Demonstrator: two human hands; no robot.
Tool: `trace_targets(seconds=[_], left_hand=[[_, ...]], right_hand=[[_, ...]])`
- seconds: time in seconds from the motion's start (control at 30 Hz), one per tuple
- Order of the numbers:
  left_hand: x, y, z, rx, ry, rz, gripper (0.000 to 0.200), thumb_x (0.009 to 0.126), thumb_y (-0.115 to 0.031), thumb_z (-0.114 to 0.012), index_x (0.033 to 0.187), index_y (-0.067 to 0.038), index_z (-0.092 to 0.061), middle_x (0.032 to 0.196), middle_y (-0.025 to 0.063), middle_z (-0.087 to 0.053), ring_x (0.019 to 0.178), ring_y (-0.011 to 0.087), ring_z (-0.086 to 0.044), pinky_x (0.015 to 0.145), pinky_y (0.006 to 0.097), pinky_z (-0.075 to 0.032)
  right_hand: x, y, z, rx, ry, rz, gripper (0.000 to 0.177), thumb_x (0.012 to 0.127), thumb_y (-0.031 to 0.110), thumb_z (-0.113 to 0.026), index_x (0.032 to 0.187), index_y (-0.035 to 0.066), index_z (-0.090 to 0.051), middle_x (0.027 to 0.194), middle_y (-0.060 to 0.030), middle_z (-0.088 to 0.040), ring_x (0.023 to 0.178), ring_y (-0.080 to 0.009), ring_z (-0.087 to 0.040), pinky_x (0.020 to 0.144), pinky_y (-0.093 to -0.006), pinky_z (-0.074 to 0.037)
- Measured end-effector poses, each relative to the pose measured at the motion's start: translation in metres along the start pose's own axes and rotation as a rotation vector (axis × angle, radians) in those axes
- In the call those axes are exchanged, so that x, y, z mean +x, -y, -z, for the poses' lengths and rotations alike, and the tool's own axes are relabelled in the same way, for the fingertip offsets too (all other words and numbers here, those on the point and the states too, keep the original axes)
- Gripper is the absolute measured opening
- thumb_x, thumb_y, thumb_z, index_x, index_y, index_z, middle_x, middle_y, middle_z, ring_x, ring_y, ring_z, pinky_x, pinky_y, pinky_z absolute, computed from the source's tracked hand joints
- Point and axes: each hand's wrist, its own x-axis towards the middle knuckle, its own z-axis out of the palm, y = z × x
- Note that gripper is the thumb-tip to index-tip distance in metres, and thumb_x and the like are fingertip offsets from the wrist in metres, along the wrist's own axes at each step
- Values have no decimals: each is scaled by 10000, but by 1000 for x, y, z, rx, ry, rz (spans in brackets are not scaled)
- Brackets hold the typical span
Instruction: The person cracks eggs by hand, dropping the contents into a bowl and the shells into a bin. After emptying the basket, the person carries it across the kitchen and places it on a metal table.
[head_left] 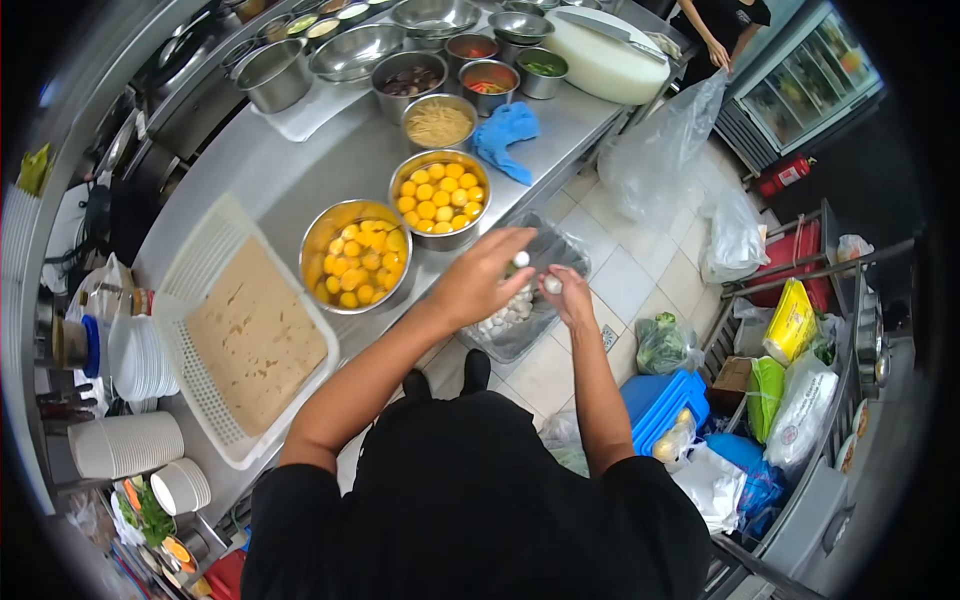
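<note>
Over a grey plastic bin [560,255] on the floor, my left hand [480,278] holds a white eggshell [520,259] at its fingertips. My right hand [572,295], just beside it, has its fingers round another white shell piece [552,284]. Many white shells [508,312] lie inside the bin. At the counter's edge, a steel bowl of yolks [440,198] is nearest to my left hand. A second, larger steel bowl of yolks and egg white [356,257] stands to its left.
A white basket with brown cardboard [258,335] lies on the counter. Behind the bowls are a blue cloth [507,138], noodles [438,125] and a white chopping board [595,60]. Blue crate [665,405] and bags stand right. Another person [720,30] holds a plastic bag [665,150].
</note>
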Motion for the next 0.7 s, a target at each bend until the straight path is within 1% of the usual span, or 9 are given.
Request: trace_targets(seconds=[0.07,0.13,0.2,0.27,0.33,0.37,0.43,0.63,0.7], left_hand=[[-2,-7,25,-87,-42,163,446,845,-78,-664,1265,5,-540,1160,148,-627,1020,215,-633,811,302,-525],[-11,0,47,-217,-112,279,419,865,-41,-636,1269,4,-536,1109,125,-650,1000,169,-634,808,291,-521],[-25,13,66,-201,-163,370,388,890,-27,-606,1269,10,-530,1073,119,-652,981,159,-631,810,279,-515],[-39,20,84,-281,-241,404,377,897,-36,-604,1263,18,-531,1059,114,-657,955,149,-633,806,272,-514],[-51,22,99,-365,-318,434,366,904,-44,-602,1256,26,-532,1045,109,-662,930,138,-635,801,264,-512],[-55,18,108,-346,-361,481,353,915,-53,-595,1250,35,-531,1028,107,-660,917,137,-633,815,262,-508],[-63,21,120,-324,-409,527,341,926,-62,-588,1244,45,-530,1011,105,-658,904,137,-631,828,259,-504],[-70,30,124,-356,-469,551,328,929,-78,-591,1223,57,-539,994,100,-656,859,122,-624,816,251,-500],[-61,28,121,-376,-439,584,325,930,-85,-592,1216,62,-545,982,96,-659,834,115,-620,794,240,-498]], right_hand=[[6,-5,-2,1001,80,-366,155,884,147,-620,934,6,-578,897,-148,-641,912,-272,-644,731,-312,-542],[9,12,-19,1058,-47,-414,151,915,156,-572,954,13,-545,834,-127,-631,758,-205,-635,639,-273,-534],[27,12,-27,1105,363,-374,153,933,181,-553,958,30,-544,854,-133,-633,680,-152,-598,577,-263,-504],[47,23,-45,1057,498,-288,184,948,198,-535,1032,35,-558,849,-129,-638,641,-146,-578,572,-269,-488],[47,65,-75,147,85,195,256,947,202,-549,1148,44,-554,935,-136,-634,726,-174,-606,600,-303,-497],[45,82,-81,147,90,194,256,947,202,-549,1148,44,-554,935,-136,-634,726,-174,-606,600,-303,-497],[42,109,-88,-349,-42,849,357,935,201,-571,1245,32,-517,1055,-163,-602,865,-256,-619,682,-341,-509],[74,84,-98,-681,-63,1159,383,931,176,-565,1274,18,-494,1118,-214,-567,990,-368,-582,790,-388,-490],[82,80,-108,-498,-88,989,348,945,188,-546,1251,28,-507,1071,-197,-590,914,-319,-599,728,-369,-496]])
